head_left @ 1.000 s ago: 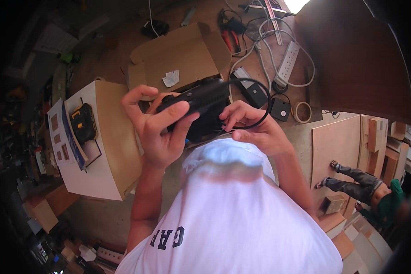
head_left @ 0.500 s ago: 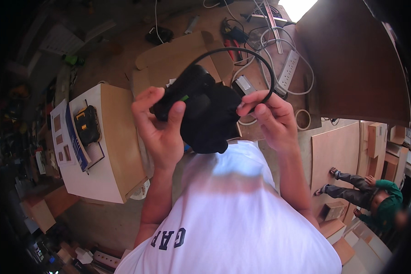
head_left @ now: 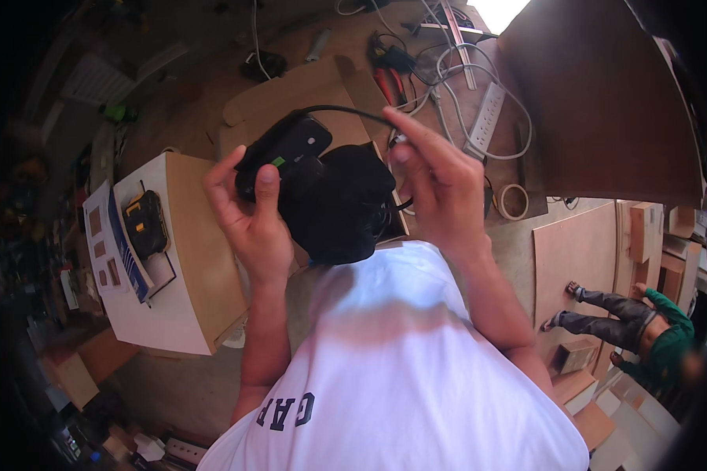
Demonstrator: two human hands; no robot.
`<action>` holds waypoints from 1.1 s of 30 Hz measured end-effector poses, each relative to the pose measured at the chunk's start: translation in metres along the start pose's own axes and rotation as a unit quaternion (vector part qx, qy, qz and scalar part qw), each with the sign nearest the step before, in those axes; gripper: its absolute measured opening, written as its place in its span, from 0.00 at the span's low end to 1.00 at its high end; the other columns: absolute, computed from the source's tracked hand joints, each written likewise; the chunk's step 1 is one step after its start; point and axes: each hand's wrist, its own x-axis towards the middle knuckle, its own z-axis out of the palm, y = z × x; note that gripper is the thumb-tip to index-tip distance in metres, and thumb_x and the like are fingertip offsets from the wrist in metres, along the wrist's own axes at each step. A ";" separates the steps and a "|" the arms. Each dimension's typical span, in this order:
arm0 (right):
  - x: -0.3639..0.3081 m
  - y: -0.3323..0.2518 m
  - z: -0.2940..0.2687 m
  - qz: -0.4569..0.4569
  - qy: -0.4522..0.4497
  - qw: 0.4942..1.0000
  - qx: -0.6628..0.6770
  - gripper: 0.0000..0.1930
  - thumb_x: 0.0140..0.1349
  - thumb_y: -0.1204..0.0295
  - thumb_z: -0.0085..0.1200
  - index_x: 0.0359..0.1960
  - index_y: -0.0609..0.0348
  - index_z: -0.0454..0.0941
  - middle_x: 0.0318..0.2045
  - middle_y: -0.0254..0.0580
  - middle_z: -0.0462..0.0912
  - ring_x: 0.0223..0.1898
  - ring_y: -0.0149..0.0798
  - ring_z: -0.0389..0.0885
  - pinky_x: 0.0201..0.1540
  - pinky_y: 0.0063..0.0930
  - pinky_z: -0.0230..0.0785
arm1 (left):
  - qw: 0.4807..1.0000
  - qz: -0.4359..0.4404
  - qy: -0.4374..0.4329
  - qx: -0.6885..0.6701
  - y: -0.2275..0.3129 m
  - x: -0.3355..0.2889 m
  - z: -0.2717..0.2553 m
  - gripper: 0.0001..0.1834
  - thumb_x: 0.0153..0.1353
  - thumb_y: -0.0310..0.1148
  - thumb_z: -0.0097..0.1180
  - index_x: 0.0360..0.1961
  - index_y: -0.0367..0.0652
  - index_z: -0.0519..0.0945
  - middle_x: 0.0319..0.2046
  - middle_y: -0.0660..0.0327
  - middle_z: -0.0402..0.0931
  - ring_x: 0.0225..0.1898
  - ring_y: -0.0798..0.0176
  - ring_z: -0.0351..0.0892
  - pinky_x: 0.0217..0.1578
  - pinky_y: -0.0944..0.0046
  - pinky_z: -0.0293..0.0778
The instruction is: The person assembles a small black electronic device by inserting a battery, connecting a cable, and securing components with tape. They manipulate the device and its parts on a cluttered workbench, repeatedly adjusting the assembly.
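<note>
My left hand (head_left: 255, 224) grips a black boxy device (head_left: 298, 145) with a small green mark on it, thumb on the near side and fingers round its left end. Against the device hangs a bulky black cloth piece (head_left: 338, 208), whose inside is hidden. From the device a black cable (head_left: 334, 108) arcs over to my right hand (head_left: 444, 184). My right fingers are closed on the cable near a small light-coloured spot, too small to name. Both hands are raised in front of my chest, above an opened cardboard box (head_left: 247, 106).
At the left, a white-topped cabinet (head_left: 173, 298) carries a yellow-and-black case (head_left: 148, 222) and a blue book (head_left: 130, 235). A white power strip (head_left: 487, 122), looped cords and a tape roll (head_left: 514, 202) lie on the bench. Another person (head_left: 660, 330) stands at the right by a plywood sheet (head_left: 565, 251).
The device and cloth have moved slightly left and tilted. My right hand has risen and turned, and the cable's wide loop is now a lower, flatter arc.
</note>
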 end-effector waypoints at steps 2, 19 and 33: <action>-0.005 0.015 0.010 -0.057 0.009 0.998 -0.029 0.27 0.71 0.86 0.60 0.71 0.55 0.84 0.37 0.45 0.89 0.33 0.40 0.90 0.40 0.31 0.82 | 0.999 -0.004 0.007 -0.054 0.002 0.005 -0.001 0.22 0.81 0.30 0.64 0.70 0.47 0.72 0.57 0.53 0.81 0.57 0.60 0.84 0.63 0.56 0.83; 0.021 -0.005 0.002 -0.147 -0.018 0.988 -0.048 0.17 0.65 0.87 0.66 0.54 0.59 0.91 0.46 0.45 0.87 0.40 0.48 0.90 0.43 0.38 0.82 | 0.985 0.130 -0.113 0.000 -0.010 -0.002 -0.015 0.22 0.79 0.29 0.67 0.68 0.49 0.72 0.63 0.45 0.80 0.62 0.55 0.82 0.67 0.51 0.79; 0.009 -0.010 0.016 -0.064 -0.069 0.986 0.137 0.07 0.67 0.87 0.68 0.44 0.68 0.88 0.42 0.46 0.91 0.44 0.43 0.95 0.47 0.32 0.86 | 0.983 0.084 -0.095 -0.135 -0.019 -0.013 -0.020 0.24 0.80 0.32 0.65 0.70 0.53 0.69 0.66 0.42 0.78 0.65 0.53 0.81 0.67 0.50 0.80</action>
